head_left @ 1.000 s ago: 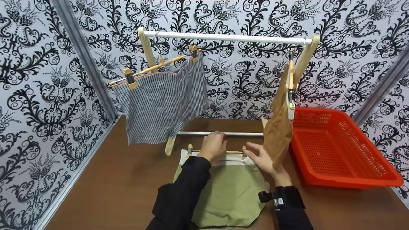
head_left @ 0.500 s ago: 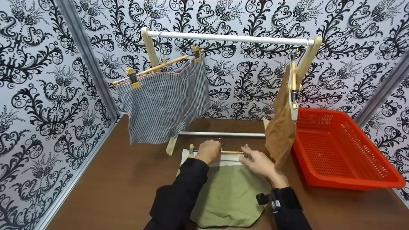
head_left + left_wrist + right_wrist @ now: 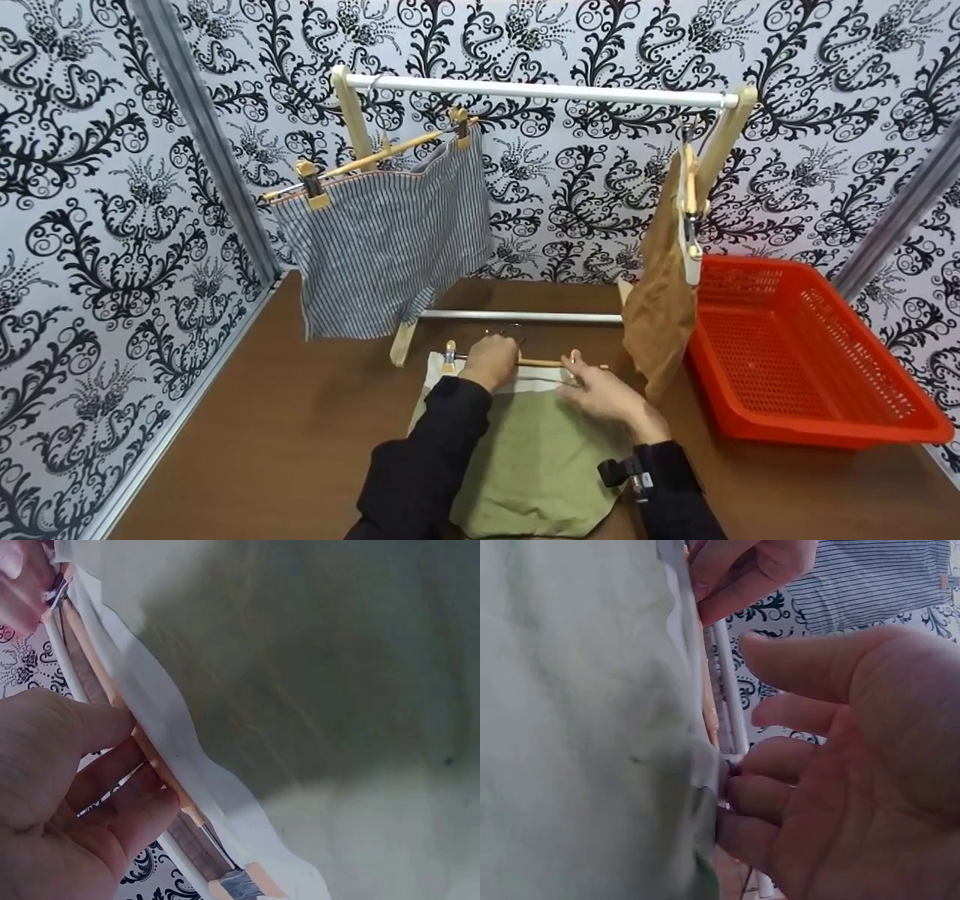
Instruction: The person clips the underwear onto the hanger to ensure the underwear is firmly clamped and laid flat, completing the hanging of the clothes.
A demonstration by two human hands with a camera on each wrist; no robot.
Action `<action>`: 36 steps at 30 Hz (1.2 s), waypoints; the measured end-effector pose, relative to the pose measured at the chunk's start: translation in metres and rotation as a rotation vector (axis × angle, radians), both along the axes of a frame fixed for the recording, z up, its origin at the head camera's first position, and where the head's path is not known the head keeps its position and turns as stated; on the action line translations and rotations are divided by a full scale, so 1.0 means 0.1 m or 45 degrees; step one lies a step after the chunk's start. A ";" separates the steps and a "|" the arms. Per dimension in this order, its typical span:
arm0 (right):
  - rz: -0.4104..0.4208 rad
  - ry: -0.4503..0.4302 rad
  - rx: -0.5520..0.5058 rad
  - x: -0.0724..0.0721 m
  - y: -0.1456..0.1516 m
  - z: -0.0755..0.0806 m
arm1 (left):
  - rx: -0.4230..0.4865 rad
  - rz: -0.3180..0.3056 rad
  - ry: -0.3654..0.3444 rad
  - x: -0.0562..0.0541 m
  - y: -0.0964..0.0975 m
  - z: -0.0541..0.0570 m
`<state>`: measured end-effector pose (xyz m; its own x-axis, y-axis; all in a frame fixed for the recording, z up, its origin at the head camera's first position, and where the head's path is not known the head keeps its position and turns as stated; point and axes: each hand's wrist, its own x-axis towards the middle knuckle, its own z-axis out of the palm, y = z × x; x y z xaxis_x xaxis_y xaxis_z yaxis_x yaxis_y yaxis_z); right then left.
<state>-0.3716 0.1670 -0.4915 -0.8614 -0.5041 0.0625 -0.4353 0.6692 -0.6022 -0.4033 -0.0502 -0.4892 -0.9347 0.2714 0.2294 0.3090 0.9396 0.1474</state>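
In the head view, an olive-green garment [image 3: 536, 457] with a white waistband hangs down from a wooden clip hanger [image 3: 538, 363]. My left hand [image 3: 490, 361] grips the middle of the hanger's bar; in the left wrist view, thumb and fingers pinch the wood. The hanger's left clip [image 3: 450, 354] holds one end of the waistband. At the right end, my right hand [image 3: 606, 388] touches the waistband beside the other clip. Seen from the right wrist, its fingers [image 3: 761, 799] are loosely extended against the fabric edge, the thumb held apart. That clip is mostly hidden there.
Behind the hands stands a drying rack with a white top rail [image 3: 540, 90]. Striped shorts [image 3: 390, 247] hang at its left, a brown garment [image 3: 660, 300] at its right, close to my right hand. A red basket [image 3: 810, 427] sits at the right on the brown table [image 3: 300, 450].
My left hand has come down from the hook area onto the bar, uncovering the hook. My right hand has shifted slightly left and down along the waistband's right end.
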 end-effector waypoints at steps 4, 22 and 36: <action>0.055 0.011 0.023 0.04 0.01 0.00 | 0.004 0.002 0.006 0.01 -0.02 0.01; -0.094 0.031 -0.011 0.09 -0.03 0.17 | -0.110 -0.020 0.164 0.07 -0.03 0.05; -0.237 0.545 -0.158 0.30 -0.08 0.31 | -0.261 -0.286 0.303 0.15 -0.22 0.44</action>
<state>-0.3418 0.1594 -0.4601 -0.8202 -0.3102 0.4807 -0.5410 0.6937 -0.4756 -0.3881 -0.0725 -0.4456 -0.7741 0.5259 0.3525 0.5132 0.8473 -0.1372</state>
